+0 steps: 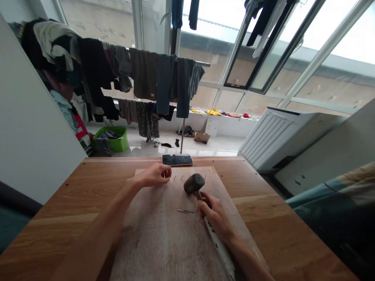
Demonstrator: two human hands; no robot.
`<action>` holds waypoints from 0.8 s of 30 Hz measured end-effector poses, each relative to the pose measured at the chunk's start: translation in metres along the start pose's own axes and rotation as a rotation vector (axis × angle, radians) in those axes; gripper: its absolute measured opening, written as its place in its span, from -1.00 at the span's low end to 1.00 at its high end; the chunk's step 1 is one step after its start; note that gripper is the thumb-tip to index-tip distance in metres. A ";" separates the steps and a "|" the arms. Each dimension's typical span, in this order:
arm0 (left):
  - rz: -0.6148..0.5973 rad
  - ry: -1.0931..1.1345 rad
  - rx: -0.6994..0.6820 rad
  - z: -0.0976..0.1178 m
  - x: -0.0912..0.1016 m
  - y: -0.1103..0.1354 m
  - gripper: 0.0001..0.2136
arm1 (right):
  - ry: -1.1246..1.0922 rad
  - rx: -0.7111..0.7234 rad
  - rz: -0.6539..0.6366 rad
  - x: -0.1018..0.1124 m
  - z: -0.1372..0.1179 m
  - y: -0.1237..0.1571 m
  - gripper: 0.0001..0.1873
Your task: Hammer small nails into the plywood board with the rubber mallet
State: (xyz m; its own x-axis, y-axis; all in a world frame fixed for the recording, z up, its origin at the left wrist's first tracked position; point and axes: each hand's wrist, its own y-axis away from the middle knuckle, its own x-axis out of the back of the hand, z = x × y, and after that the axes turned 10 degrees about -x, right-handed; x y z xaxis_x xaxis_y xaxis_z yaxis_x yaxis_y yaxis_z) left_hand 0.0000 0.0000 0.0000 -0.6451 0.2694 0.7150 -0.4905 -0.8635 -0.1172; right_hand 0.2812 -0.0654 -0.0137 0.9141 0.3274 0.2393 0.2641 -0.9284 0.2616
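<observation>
Bare left grip (154, 176), bare right grip (216, 215), slim bare forearms (107, 220), tapering wrists (135, 182)

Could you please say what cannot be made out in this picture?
Head view:
Thin, upright, greyish metal nails: too small to tell if left hand touches one.
Round-headed black mallet: grip partly hidden by right hand.
Pale rectangular wooden board: cut off by bottom edge.

Left hand (156, 174) curled (right hand (213, 214) tight)

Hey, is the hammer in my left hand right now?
No, your right hand grips the hammer, while your left hand is at the row of standing nails.
</observation>
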 end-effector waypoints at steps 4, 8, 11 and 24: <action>-0.024 0.099 0.039 -0.006 0.000 0.000 -0.80 | -0.012 0.001 -0.009 0.000 0.000 0.001 -0.64; -0.026 0.144 0.036 -0.008 0.002 0.001 -0.76 | -0.023 0.014 -0.017 -0.001 -0.005 0.002 -0.62; -0.002 0.154 0.033 -0.011 0.001 0.001 -0.80 | -0.014 0.050 -0.019 -0.004 -0.016 0.002 -0.66; 0.019 0.216 -0.049 -0.020 -0.007 -0.002 -0.88 | 0.224 0.167 -0.015 -0.045 -0.047 -0.033 -0.69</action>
State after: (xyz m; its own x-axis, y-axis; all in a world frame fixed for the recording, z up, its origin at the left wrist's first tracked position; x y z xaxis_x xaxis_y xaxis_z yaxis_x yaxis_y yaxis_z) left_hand -0.0059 0.0083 -0.0184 -0.7624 0.3430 0.5487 -0.5015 -0.8491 -0.1660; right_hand 0.2171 -0.0406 0.0111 0.8239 0.3547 0.4420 0.3409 -0.9332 0.1135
